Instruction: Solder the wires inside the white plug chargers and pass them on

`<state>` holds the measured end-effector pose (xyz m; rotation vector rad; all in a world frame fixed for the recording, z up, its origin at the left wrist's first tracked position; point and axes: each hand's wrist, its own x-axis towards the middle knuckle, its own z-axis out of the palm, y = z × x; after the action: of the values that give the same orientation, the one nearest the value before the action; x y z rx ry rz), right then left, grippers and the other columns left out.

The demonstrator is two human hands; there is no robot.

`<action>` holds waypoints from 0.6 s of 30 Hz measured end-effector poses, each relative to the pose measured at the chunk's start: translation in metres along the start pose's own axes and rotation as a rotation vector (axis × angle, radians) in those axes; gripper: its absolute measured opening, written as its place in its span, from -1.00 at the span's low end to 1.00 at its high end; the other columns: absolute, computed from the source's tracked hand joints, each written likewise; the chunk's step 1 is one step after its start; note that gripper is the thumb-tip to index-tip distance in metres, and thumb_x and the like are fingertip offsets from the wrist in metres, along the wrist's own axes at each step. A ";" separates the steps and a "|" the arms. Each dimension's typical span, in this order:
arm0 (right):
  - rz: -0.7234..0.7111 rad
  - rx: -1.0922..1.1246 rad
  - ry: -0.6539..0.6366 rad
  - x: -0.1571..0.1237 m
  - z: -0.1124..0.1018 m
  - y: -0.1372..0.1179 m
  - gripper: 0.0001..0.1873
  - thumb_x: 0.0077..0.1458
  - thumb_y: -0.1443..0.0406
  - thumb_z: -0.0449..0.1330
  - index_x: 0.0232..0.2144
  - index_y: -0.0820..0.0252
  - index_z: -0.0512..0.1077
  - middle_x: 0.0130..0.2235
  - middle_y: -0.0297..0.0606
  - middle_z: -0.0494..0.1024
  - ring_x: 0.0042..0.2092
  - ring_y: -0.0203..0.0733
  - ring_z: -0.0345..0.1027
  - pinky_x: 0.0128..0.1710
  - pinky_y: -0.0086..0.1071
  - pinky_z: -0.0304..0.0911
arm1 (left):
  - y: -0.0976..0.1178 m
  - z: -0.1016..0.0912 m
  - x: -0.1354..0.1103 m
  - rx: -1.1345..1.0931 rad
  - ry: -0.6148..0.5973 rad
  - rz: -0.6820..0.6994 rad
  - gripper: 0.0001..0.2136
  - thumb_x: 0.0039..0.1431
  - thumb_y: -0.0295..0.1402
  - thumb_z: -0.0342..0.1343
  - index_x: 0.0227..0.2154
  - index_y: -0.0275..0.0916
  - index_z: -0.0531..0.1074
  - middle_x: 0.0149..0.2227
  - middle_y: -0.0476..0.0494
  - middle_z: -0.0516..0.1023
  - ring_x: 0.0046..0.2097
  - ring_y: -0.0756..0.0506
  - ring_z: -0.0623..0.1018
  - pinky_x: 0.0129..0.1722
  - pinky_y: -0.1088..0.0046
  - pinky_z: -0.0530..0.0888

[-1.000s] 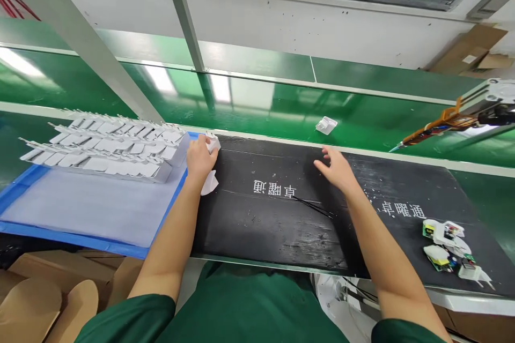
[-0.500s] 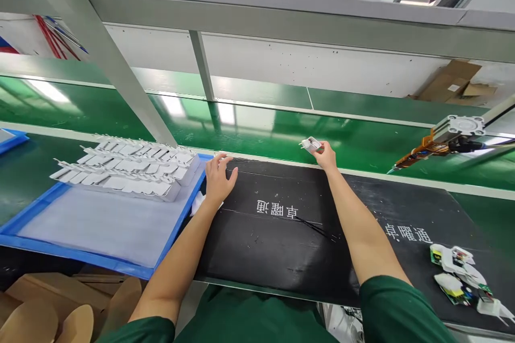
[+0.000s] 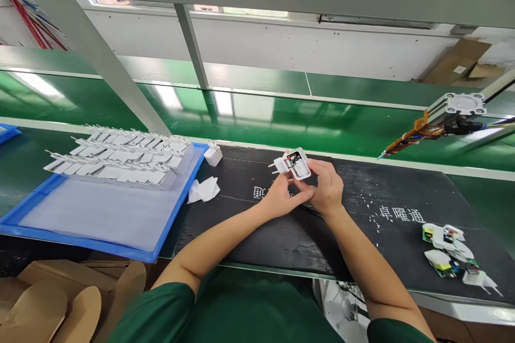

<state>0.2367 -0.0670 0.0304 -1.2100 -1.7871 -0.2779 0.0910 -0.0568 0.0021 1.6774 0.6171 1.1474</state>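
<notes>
Both my hands hold a white plug adapter (image 3: 295, 164) above the black mat (image 3: 257, 230). It is open, with its inner parts showing and its two pins pointing left. My left hand (image 3: 284, 195) pinches it from below left. My right hand (image 3: 324, 187) grips it from the right. A second white adapter (image 3: 213, 155) stands on the mat's far left corner, beside a white cloth or paper scrap (image 3: 205, 191).
A blue tray (image 3: 92, 236) at left carries rows of white adapter shells (image 3: 120, 159) on a clear sheet. Opened adapters with circuit boards (image 3: 453, 252) lie at the mat's right. A green conveyor belt (image 3: 281, 123) runs behind. Cardboard pieces (image 3: 48, 305) sit lower left. A pneumatic fixture (image 3: 446, 118) hangs at right.
My right hand brought the adapter from the conveyor back over the mat. My left hand left the tray's edge and joined it on the adapter. A second adapter now stands by the tray.
</notes>
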 end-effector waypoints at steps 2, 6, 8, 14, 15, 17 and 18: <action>-0.049 -0.072 0.036 -0.005 -0.003 -0.001 -0.73 0.14 0.10 0.25 -0.15 0.05 0.42 -0.19 -0.12 0.63 -0.18 -0.09 0.55 -0.24 -0.22 0.51 | 0.006 0.010 -0.004 -0.128 0.081 -0.085 -0.35 0.18 -0.09 0.23 0.26 -0.18 0.20 0.13 -0.34 0.48 0.09 -0.22 0.55 0.07 0.14 0.55; -0.105 -0.147 0.031 -0.012 -0.004 -0.004 -0.75 0.19 0.12 0.22 -0.12 0.08 0.44 -0.21 -0.12 0.63 -0.22 -0.13 0.55 -0.27 -0.28 0.50 | 0.012 0.021 -0.011 -0.256 0.208 -0.180 -0.13 0.14 -0.09 0.27 0.39 -0.05 -0.09 0.24 -0.30 0.38 0.21 -0.21 0.46 0.13 0.17 0.52; -0.121 -0.132 0.015 -0.014 -0.001 -0.008 -0.75 0.19 0.17 0.22 -0.09 0.09 0.44 -0.21 -0.12 0.63 -0.22 -0.14 0.55 -0.27 -0.29 0.49 | 0.014 0.023 -0.010 -0.271 0.203 -0.185 -0.12 0.13 -0.07 0.27 0.40 -0.08 -0.09 0.21 -0.30 0.42 0.22 -0.19 0.46 0.14 0.18 0.50; -0.220 -0.081 0.035 -0.021 -0.008 -0.012 -0.69 0.16 0.31 0.24 -0.03 0.02 0.43 -0.19 -0.20 0.62 -0.19 -0.14 0.54 -0.21 -0.24 0.49 | 0.016 0.006 -0.004 -0.258 0.292 -0.227 -0.24 0.10 -0.02 0.28 0.30 -0.20 0.20 0.02 -0.26 0.58 -0.01 -0.16 0.59 0.02 0.25 0.56; -0.178 -0.092 0.101 -0.022 -0.015 -0.006 -0.71 0.13 0.30 0.27 -0.06 0.02 0.45 -0.22 -0.21 0.60 -0.20 -0.11 0.52 -0.20 -0.20 0.49 | 0.017 -0.001 -0.005 -0.255 0.275 -0.246 -0.26 0.09 -0.03 0.28 0.28 -0.21 0.23 -0.04 -0.24 0.61 -0.10 -0.13 0.61 -0.07 0.28 0.59; 0.006 -0.126 0.327 -0.020 -0.034 0.017 -0.76 0.09 0.25 0.30 -0.15 0.06 0.46 -0.26 -0.16 0.54 -0.21 -0.04 0.49 -0.21 -0.09 0.45 | 0.020 -0.015 -0.009 -0.234 0.226 -0.279 -0.28 0.08 -0.07 0.29 0.27 -0.21 0.27 -0.13 -0.19 0.63 -0.27 -0.07 0.61 -0.22 0.34 0.61; 0.163 -0.126 0.483 -0.018 -0.045 0.033 -0.75 0.07 0.21 0.31 -0.18 0.09 0.45 -0.24 -0.11 0.51 -0.19 -0.01 0.47 -0.21 -0.04 0.42 | 0.022 -0.021 -0.011 -0.224 0.206 -0.288 -0.30 0.08 -0.09 0.29 0.26 -0.21 0.29 -0.14 -0.18 0.63 -0.31 -0.05 0.59 -0.27 0.37 0.60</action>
<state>0.2900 -0.0895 0.0312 -1.2423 -1.2630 -0.5438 0.0646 -0.0652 0.0190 1.2454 0.7997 1.1393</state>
